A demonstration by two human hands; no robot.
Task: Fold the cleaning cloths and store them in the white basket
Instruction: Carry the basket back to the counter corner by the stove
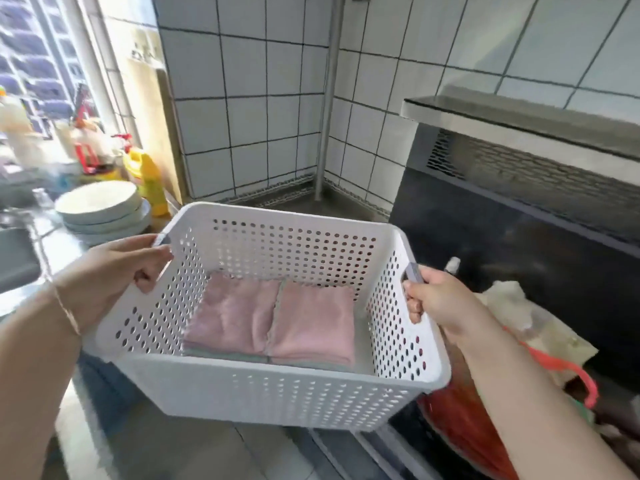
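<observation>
We hold the white basket (263, 386) level between us: our left hand (114, 268) curls round its left handle, our right hand (440, 299) round its right. Two folded pink cleaning cloths (270, 320) lie side by side inside, centred between both grips.

Bottles (20, 133) at upper left are blurred; the red bag (464, 434) at lower right is partly hidden behind the white basket (277, 400).

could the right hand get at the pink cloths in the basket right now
Probably not at once: the right hand is gripping the basket handle. The pink cloths lie uncovered under the open top, so letting go would leave the way free.
</observation>
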